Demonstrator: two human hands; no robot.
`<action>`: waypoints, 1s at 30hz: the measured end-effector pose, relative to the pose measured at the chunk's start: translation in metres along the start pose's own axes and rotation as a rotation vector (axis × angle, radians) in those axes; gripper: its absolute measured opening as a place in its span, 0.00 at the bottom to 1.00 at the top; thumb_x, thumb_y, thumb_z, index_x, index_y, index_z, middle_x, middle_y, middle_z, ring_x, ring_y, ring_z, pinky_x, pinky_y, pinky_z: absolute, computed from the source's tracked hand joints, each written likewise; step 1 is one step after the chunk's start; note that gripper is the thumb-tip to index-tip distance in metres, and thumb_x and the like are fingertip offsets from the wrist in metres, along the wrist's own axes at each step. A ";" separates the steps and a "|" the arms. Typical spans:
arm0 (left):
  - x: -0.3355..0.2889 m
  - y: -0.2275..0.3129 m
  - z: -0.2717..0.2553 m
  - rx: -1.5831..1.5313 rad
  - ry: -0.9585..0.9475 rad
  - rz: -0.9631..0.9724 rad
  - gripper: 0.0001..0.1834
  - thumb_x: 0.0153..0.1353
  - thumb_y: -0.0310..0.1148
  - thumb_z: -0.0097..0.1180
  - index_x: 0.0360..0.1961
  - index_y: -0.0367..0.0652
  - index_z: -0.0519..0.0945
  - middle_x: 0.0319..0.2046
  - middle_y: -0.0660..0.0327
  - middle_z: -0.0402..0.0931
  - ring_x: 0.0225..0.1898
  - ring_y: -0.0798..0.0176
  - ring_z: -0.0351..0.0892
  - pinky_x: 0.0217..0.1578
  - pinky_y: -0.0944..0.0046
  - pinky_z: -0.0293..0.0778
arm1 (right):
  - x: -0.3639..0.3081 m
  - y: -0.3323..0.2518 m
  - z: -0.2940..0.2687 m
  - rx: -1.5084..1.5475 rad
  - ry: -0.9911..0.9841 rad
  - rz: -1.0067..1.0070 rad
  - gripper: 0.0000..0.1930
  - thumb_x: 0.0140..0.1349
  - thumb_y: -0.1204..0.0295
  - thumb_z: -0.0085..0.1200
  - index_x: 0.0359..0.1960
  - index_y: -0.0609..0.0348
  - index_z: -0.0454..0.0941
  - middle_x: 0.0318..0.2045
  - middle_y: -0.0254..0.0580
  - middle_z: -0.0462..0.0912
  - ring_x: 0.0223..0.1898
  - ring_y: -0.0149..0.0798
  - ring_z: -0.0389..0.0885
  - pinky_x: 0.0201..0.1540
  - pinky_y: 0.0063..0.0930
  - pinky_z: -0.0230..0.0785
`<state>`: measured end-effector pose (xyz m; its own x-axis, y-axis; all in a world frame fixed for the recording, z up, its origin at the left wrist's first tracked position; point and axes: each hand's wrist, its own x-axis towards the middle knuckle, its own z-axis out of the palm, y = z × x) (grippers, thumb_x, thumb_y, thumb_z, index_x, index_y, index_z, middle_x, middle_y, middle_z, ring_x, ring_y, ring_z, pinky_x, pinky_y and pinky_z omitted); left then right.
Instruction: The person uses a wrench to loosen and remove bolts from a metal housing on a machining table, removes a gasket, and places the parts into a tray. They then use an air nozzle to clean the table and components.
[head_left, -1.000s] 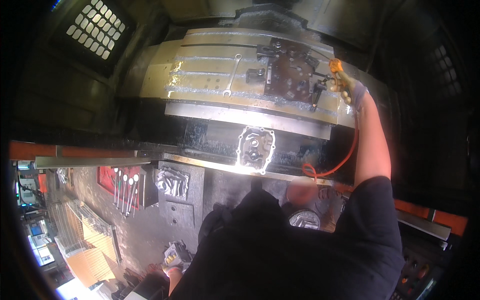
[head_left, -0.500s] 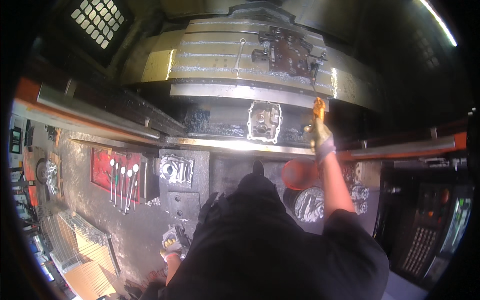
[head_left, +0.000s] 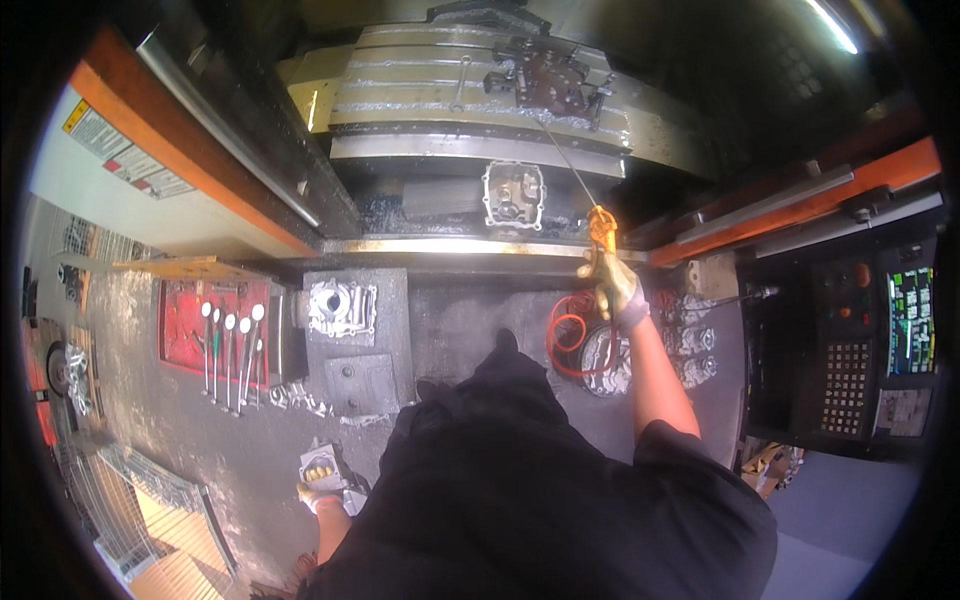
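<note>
Grasping the orange air gun in the right fingers — pointed forward-left along its thin nozzle toward the slotted bed — and gripping a grey casting, low at left, in the left fingers.

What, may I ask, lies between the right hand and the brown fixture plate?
In the head view, the orange tool and its thin tube extend from the right hand toward the fixture plate, across the metal sill.
</note>
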<state>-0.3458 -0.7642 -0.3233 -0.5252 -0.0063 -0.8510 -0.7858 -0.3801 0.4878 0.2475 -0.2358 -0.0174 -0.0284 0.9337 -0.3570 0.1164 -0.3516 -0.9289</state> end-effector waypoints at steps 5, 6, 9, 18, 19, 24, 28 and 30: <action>-0.011 -0.018 -0.022 -0.015 0.053 -0.056 0.29 0.69 0.61 0.44 0.49 0.47 0.80 0.45 0.62 0.81 0.47 0.52 0.80 0.54 0.41 0.75 | 0.005 0.015 -0.011 -0.028 0.182 -0.023 0.30 0.74 0.42 0.47 0.51 0.62 0.80 0.29 0.39 0.84 0.09 0.27 0.66 0.11 0.23 0.57; -0.019 -0.018 -0.025 -0.018 0.070 -0.054 0.28 0.68 0.61 0.44 0.48 0.47 0.80 0.44 0.62 0.81 0.46 0.52 0.80 0.54 0.41 0.75 | 0.006 0.008 -0.002 -0.095 0.201 0.094 0.32 0.71 0.41 0.51 0.52 0.62 0.80 0.28 0.39 0.81 0.10 0.28 0.66 0.12 0.25 0.58; -0.043 -0.035 -0.029 -0.029 0.100 -0.077 0.28 0.68 0.61 0.43 0.43 0.47 0.81 0.40 0.63 0.82 0.44 0.52 0.81 0.52 0.41 0.75 | 0.026 0.016 -0.001 -0.304 0.015 0.340 0.32 0.68 0.42 0.56 0.53 0.63 0.79 0.28 0.39 0.80 0.13 0.30 0.67 0.13 0.29 0.57; -0.122 -0.076 -0.016 -0.001 0.157 -0.059 0.34 0.72 0.61 0.39 0.61 0.45 0.78 0.57 0.59 0.81 0.56 0.50 0.80 0.61 0.35 0.73 | 0.098 0.043 0.019 -0.768 -0.075 0.218 0.35 0.68 0.40 0.52 0.59 0.60 0.78 0.35 0.44 0.83 0.23 0.39 0.76 0.30 0.38 0.71; -0.126 -0.077 -0.018 -0.009 0.149 -0.066 0.34 0.72 0.61 0.39 0.60 0.45 0.78 0.56 0.60 0.81 0.57 0.51 0.80 0.62 0.35 0.72 | 0.106 0.050 0.021 -0.787 -0.083 0.213 0.34 0.69 0.41 0.52 0.59 0.61 0.78 0.36 0.46 0.84 0.29 0.42 0.80 0.38 0.40 0.73; -0.131 -0.079 -0.034 0.021 0.126 -0.036 0.32 0.71 0.60 0.40 0.56 0.45 0.80 0.52 0.61 0.83 0.53 0.52 0.81 0.59 0.38 0.75 | 0.084 0.050 0.018 -0.785 -0.156 0.269 0.33 0.70 0.43 0.53 0.61 0.60 0.78 0.40 0.50 0.85 0.41 0.46 0.83 0.48 0.40 0.73; -0.127 -0.087 -0.029 0.038 0.114 -0.043 0.30 0.70 0.59 0.42 0.49 0.45 0.82 0.47 0.59 0.85 0.46 0.52 0.83 0.54 0.38 0.78 | 0.054 0.062 0.002 -0.716 -0.143 0.319 0.31 0.71 0.45 0.52 0.60 0.61 0.79 0.47 0.58 0.86 0.50 0.54 0.84 0.55 0.42 0.72; -0.126 -0.085 -0.030 0.063 0.103 -0.052 0.28 0.69 0.59 0.44 0.46 0.45 0.82 0.44 0.60 0.85 0.44 0.52 0.83 0.52 0.39 0.79 | 0.038 0.066 -0.003 -0.663 -0.159 0.342 0.32 0.71 0.45 0.53 0.60 0.62 0.78 0.46 0.58 0.86 0.49 0.54 0.84 0.55 0.41 0.72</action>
<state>-0.2034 -0.7588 -0.2634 -0.4496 -0.0839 -0.8893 -0.8317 -0.3238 0.4510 0.2575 -0.2236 -0.0921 -0.0205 0.7414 -0.6707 0.7146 -0.4583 -0.5284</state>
